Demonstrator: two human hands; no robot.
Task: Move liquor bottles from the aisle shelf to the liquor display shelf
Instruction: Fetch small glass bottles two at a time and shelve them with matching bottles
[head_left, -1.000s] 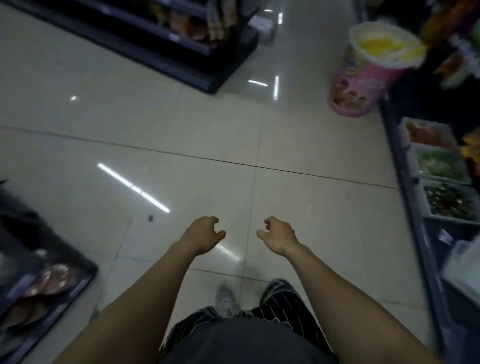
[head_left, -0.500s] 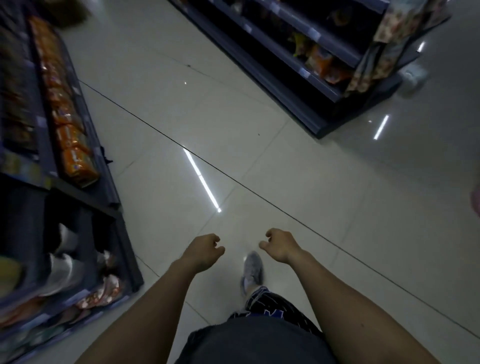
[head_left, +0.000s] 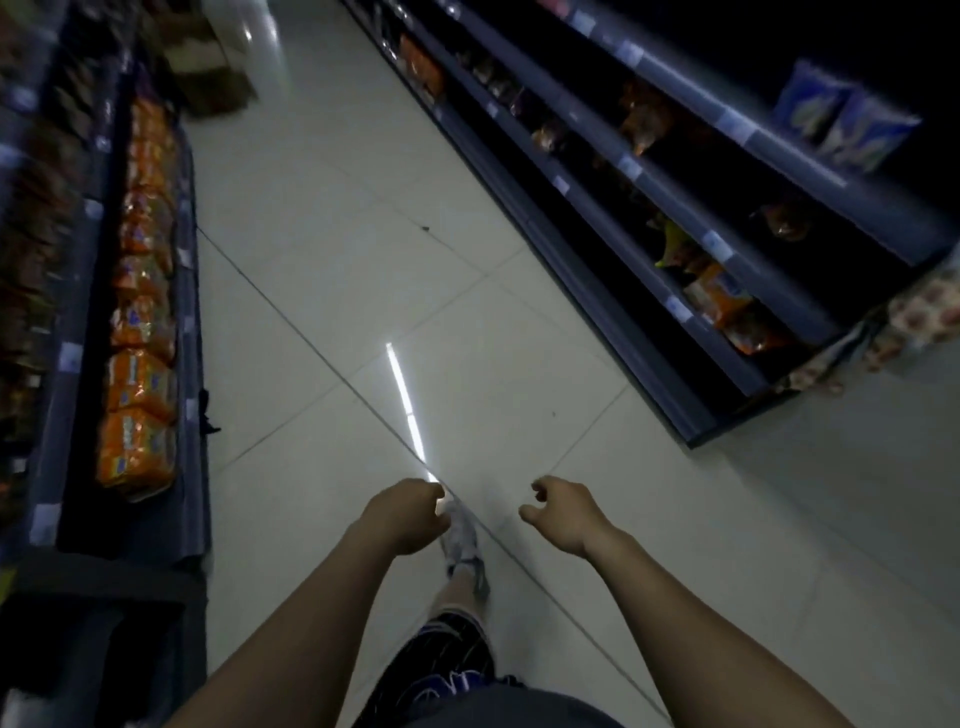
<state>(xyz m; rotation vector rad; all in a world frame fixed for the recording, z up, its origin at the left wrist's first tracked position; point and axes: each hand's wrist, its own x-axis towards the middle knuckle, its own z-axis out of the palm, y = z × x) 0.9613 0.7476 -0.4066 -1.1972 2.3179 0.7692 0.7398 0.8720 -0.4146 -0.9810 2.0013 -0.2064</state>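
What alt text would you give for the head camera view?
Both hands, left hand and right hand, are empty and loosely curled above a tiled floor in a dim aisle between snack shelves. No bottle is visible.

Dim aisle w/ pale tiled floor (head_left: 322, 291), dark shelving (head_left: 613, 244) both sides, ceiling-light glare (head_left: 405, 400).

Head-height view down onto aisle floor (head_left: 332, 270)
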